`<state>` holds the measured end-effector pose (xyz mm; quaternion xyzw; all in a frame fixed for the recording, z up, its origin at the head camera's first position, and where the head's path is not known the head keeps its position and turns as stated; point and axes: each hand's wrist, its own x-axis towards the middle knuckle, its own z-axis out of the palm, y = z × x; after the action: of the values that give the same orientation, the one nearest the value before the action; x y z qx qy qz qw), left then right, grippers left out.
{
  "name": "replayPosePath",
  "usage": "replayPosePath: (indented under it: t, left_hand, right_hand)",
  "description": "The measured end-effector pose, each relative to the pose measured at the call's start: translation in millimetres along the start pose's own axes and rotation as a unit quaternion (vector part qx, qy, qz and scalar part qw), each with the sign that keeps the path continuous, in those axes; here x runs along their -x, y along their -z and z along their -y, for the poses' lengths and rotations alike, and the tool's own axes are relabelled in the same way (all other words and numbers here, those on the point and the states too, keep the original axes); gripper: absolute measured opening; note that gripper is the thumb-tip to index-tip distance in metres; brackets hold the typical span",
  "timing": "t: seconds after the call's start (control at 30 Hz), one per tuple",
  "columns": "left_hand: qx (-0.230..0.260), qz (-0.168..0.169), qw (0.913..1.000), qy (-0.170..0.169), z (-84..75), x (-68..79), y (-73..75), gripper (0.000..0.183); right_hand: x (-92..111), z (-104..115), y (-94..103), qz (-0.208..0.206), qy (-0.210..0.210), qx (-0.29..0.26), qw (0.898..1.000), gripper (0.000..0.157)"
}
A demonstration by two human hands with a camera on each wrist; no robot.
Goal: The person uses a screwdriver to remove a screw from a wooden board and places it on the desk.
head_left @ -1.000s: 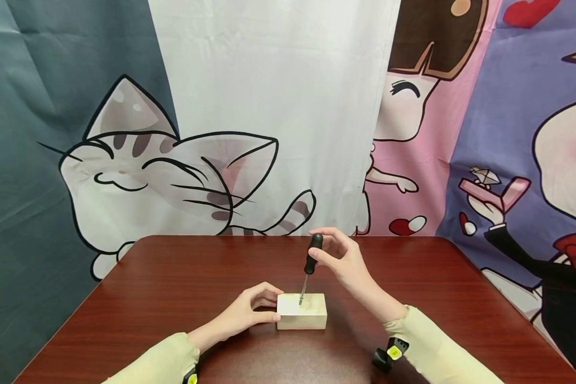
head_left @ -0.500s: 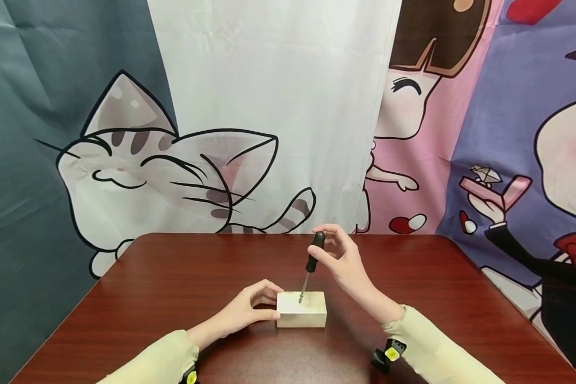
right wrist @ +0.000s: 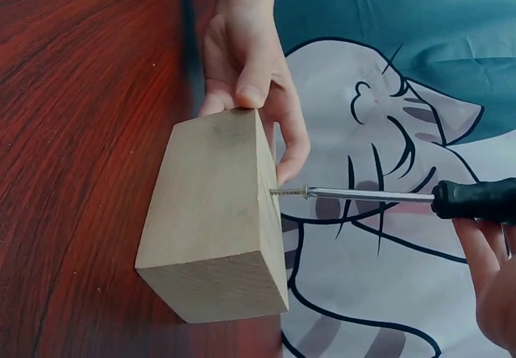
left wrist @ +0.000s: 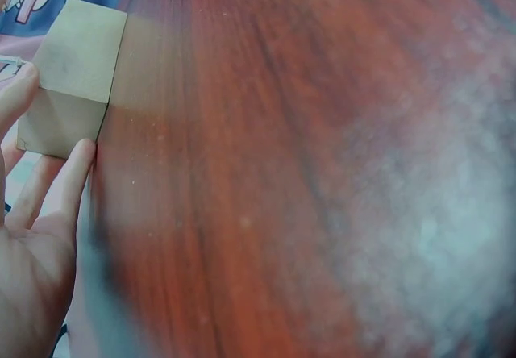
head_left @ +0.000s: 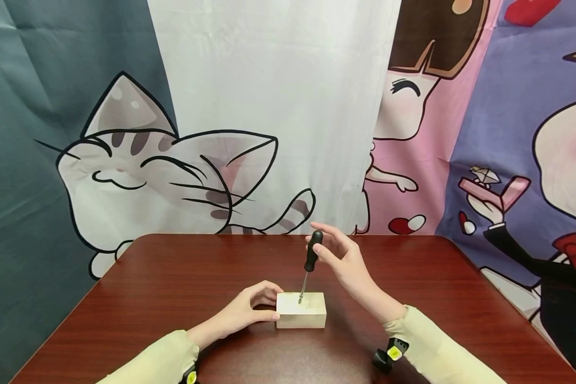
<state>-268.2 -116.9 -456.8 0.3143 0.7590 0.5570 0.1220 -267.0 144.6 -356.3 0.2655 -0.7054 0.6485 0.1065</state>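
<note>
Closest in were two pale sleeves [head_left: 437, 346], with a little black-and-yellow gadget [head_left: 394, 349] strapped at each wrist. Past those, the left grip [head_left: 242, 313] was pinched on the left end of a wooden block [head_left: 301, 321], which lay flat, long side running left to right. A screw [right wrist: 289, 191] poked out of its top face with some thread showing, and the tip of the screwdriver [right wrist: 371, 196] sat right at the head, pretty much in line. The driver stood steep but leaned a bit right, so the screw lay below and slightly left of the right grip [head_left: 343, 262], which was clamped on the black handle. Left was actually the nearer one to the screw. Under it all was a glossy reddish-brown tabletop [head_left: 197, 266], and behind that hung a cartoon backdrop [head_left: 278, 64] with a big cat [head_left: 149, 208].
</note>
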Motion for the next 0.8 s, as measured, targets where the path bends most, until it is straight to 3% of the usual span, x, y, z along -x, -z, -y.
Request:
replayPosePath:
  t: [0.17, 0.37, 0.47, 0.8]
  left_hand:
    - [0.002, 0.001, 1.0, -0.003, -1.2, 0.6, 0.3, 0.046]
    - [0.006, 0.005, 1.0, -0.005, -1.6, 0.0, 0.5, 0.045]
    - [0.007, 0.007, 0.9999, -0.005, -1.2, 0.0, 0.6, 0.045]
    - [0.006, 0.005, 1.0, -0.002, -0.2, -0.8, 0.7, 0.046]
  right_hand:
    - [-0.2, -2.9, -3.4, 0.014, 0.015, -0.044, 0.999, 0.034]
    - [0.6, -8.1, -5.6, -0.04, 0.005, 0.032, 0.999, 0.036]
    - [0.9, -8.7, -5.3, -0.057, -0.005, 0.043, 0.997, 0.039]
    - [2.0, -3.0, -0.5, -0.035, -0.007, 0.031, 0.999, 0.039]
